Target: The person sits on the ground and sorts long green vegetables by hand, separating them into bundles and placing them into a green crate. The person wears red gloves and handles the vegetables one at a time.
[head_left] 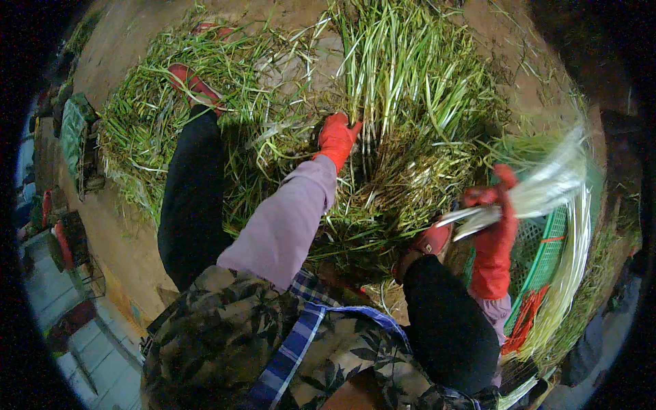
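My left hand (338, 136), in a red rubber glove, reaches down beside the root end of a heap of long green onion-like plants (400, 77). Its thumb points toward their pale stems, but the other fingers are partly hidden. On the right, my right hand (494, 200), gloved in red too, is closed around a bunch of pale stalks (551, 174). The bunch is blurred; its thin white ends stick out to the left of the fist and its leafy part spreads to the right. This hand is above a green plastic basket (553, 236).
Loose leaves and trimmings (154, 133) are piled around my left shoe (195, 84). My right shoe (433, 238) is close to the basket. Long peeled stalks (576, 266) hang along the basket's outer side, near red ties (528, 318). Bare ground (118, 256) shows at left.
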A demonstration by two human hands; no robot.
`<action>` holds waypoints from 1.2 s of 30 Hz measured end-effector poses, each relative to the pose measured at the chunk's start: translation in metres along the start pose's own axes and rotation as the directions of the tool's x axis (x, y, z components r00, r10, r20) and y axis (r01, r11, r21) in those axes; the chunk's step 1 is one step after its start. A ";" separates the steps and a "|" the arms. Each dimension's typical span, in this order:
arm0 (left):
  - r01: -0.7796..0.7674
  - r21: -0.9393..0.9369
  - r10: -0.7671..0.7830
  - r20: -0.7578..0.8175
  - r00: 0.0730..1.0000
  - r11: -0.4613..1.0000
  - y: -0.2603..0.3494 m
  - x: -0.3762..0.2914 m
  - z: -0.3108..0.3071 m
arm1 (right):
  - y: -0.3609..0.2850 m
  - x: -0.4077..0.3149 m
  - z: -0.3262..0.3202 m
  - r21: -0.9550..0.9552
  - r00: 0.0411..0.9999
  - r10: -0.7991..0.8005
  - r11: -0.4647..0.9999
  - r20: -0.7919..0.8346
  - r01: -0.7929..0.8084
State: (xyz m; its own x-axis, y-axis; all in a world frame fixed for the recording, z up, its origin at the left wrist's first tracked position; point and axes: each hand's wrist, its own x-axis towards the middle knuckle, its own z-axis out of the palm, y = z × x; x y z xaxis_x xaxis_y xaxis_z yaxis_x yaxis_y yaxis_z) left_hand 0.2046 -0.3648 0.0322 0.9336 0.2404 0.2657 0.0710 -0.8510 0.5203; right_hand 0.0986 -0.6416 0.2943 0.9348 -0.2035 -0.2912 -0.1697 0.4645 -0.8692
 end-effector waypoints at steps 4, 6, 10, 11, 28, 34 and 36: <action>0.243 -0.174 -0.180 0.314 0.932 0.954 -0.001 0.024 -0.025 | 0.044 0.013 -0.020 0.188 0.841 0.517 0.820 0.162 -0.540; 0.340 -0.569 -0.251 0.231 0.940 0.748 0.027 0.033 -0.082 | 0.054 0.022 -0.027 0.326 0.825 0.471 0.762 0.313 -0.559; 0.343 -0.764 -0.060 0.373 0.926 0.546 0.078 -0.016 -0.208 | 0.049 0.029 -0.016 0.382 0.822 0.348 0.757 0.451 -0.530; 0.383 -0.739 -0.006 0.457 0.889 0.554 0.088 -0.031 -0.224 | 0.046 0.025 -0.008 0.323 0.835 0.348 0.804 0.426 -0.499; -0.357 -0.459 0.540 0.370 0.756 0.814 0.169 -0.093 -0.182 | 0.000 -0.014 0.018 -0.167 0.918 0.387 0.914 0.085 -0.370; 0.673 -0.609 0.281 0.792 0.542 0.419 0.195 -0.077 -0.180 | 0.004 -0.016 0.009 -0.392 0.934 0.355 0.863 0.025 -0.318; 0.749 -0.597 0.287 0.800 0.527 0.287 0.205 -0.073 -0.178 | 0.005 -0.017 0.007 -0.383 0.944 0.325 0.881 0.063 -0.278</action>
State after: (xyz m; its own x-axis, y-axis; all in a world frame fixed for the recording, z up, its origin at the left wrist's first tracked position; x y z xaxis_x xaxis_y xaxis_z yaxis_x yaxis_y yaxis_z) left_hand 0.0880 -0.4734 0.2638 0.7936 -0.4908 -0.3596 0.5103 0.2150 0.8327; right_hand 0.0840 -0.6298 0.2982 0.8467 0.0131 -0.5320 -0.5286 0.1352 -0.8380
